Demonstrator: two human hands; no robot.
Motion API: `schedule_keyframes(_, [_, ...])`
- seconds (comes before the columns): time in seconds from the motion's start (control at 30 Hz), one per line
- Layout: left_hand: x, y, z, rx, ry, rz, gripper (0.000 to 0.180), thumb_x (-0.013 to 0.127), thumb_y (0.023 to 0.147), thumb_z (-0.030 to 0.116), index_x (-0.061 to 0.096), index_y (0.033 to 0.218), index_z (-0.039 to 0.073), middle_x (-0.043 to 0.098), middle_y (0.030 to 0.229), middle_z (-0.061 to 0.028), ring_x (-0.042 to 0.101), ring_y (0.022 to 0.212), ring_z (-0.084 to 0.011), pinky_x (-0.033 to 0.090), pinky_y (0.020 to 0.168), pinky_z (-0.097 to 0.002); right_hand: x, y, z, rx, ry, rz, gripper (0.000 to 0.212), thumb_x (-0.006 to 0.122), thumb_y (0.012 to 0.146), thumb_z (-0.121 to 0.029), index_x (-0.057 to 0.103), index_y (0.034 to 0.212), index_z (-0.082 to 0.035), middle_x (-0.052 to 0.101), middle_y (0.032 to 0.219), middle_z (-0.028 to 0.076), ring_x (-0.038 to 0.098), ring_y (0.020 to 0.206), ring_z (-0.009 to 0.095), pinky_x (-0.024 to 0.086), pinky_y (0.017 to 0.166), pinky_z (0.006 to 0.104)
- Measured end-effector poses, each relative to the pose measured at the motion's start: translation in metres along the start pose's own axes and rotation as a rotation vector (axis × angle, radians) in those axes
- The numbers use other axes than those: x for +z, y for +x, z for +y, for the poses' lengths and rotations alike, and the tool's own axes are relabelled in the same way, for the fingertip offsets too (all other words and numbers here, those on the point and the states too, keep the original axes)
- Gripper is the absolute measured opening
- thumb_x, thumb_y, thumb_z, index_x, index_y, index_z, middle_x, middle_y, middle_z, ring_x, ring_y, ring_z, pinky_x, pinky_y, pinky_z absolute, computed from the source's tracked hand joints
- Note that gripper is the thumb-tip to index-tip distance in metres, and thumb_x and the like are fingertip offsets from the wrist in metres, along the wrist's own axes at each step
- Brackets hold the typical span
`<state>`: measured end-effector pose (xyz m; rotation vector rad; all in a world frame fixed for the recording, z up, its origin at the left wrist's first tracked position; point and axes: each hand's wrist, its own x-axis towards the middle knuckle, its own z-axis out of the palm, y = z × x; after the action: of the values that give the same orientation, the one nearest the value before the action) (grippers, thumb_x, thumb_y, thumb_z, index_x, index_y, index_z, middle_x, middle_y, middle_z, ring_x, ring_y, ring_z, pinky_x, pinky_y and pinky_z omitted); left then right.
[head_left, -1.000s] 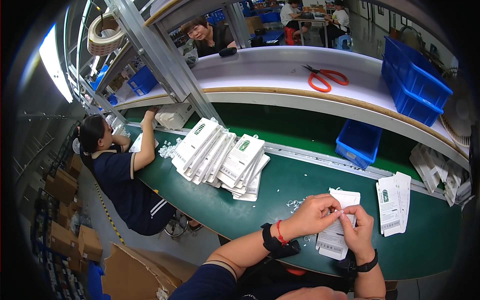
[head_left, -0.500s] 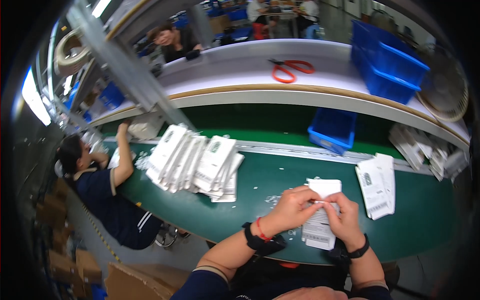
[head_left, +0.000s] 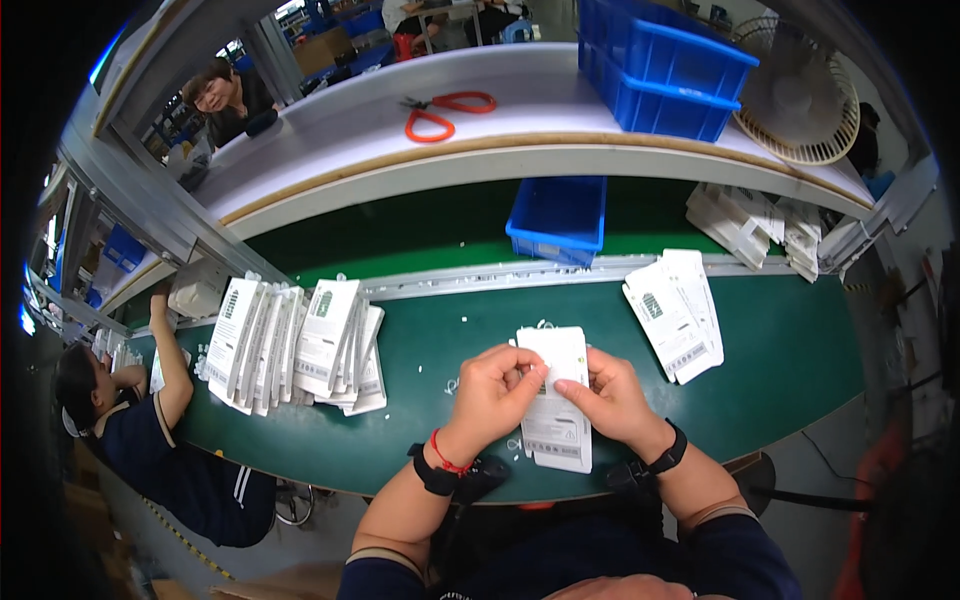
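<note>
A flat white printed box (head_left: 560,440) lies lengthwise in front of me near the table's front edge, with at least one other box's edge showing under it. My left hand (head_left: 497,392) is at its upper left side, thumb and forefinger pinched together over its face. Whatever is between those fingertips is too small to make out. My right hand (head_left: 612,398) grips the box's right edge, its thumb pressed on the front and the other fingers bent at the side. Small clear plastic loops (head_left: 452,386) lie beside my left hand.
Leaning rows of white boxes (head_left: 330,335) stand on the left of the green table (head_left: 440,440); more boxes (head_left: 675,315) lie at right. A blue bin (head_left: 555,250) sits under the shelf (head_left: 350,160), which holds red-handled cutters (head_left: 432,122) and stacked blue bins (head_left: 660,85). A co-worker (head_left: 150,430) sits at left.
The view has swung right, so the scene sits further left. My hands were pinched together over the box; the right has moved apart to its right edge, while the left stays pinched.
</note>
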<state>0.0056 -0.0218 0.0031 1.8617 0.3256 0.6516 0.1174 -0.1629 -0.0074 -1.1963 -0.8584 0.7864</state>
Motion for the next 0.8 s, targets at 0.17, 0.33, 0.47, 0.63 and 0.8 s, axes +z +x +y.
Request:
schedule_keyframes(0.17, [-0.002,0.000,-0.004,-0.082,-0.085,-0.018,0.007,0.066,0.084,0.003,0.065,0.087,-0.003,0.059,0.072,0.0023,0.046,0.059,0.0003,0.037,0.051,-0.0162,0.005,-0.002,-0.007,-0.022,-0.145,-0.003,0.030,0.060,0.088,-0.002,0.055,0.117,0.003,0.064,0.099,0.008,0.062,0.085,0.010,0.051,0.069,0.0238])
schedule_keyframes(0.33, [0.003,-0.002,-0.007,-0.105,-0.204,0.054,0.007,0.067,0.080,0.004,0.066,0.081,-0.003,0.062,0.070,-0.0015,0.043,0.053,-0.0014,0.036,0.048,-0.0196,0.007,-0.003,-0.006,-0.102,-0.241,-0.010,0.033,0.060,0.086,-0.003,0.056,0.118,0.003,0.065,0.095,0.009,0.063,0.081,0.012,0.051,0.067,0.0252])
schedule_keyframes(0.47, [0.005,-0.005,-0.012,-0.110,-0.285,0.091,0.006,0.067,0.082,0.004,0.065,0.083,-0.002,0.062,0.072,-0.0009,0.048,0.056,-0.0012,0.039,0.050,-0.0186,0.009,-0.004,-0.009,-0.123,-0.268,-0.020,0.032,0.061,0.085,-0.003,0.056,0.117,0.003,0.065,0.094,0.010,0.064,0.080,0.013,0.051,0.066,0.0261])
schedule_keyframes(0.63, [0.005,-0.002,-0.003,-0.138,-0.404,0.138,0.007,0.065,0.085,0.004,0.064,0.085,-0.003,0.063,0.074,-0.0002,0.055,0.064,-0.0027,0.045,0.057,-0.0179,0.009,-0.004,-0.008,-0.188,-0.327,-0.055,0.031,0.062,0.084,-0.003,0.057,0.114,0.004,0.066,0.093,0.014,0.065,0.077,0.017,0.051,0.066,0.0278])
schedule_keyframes(0.8, [0.001,0.001,-0.002,-0.145,-0.402,0.123,0.008,0.064,0.085,0.004,0.064,0.084,-0.003,0.063,0.074,-0.0003,0.055,0.065,-0.0025,0.045,0.057,-0.0182,0.007,-0.001,-0.017,-0.227,-0.401,-0.111,0.033,0.063,0.083,-0.004,0.057,0.114,0.005,0.065,0.099,0.016,0.066,0.082,0.022,0.052,0.069,0.0299])
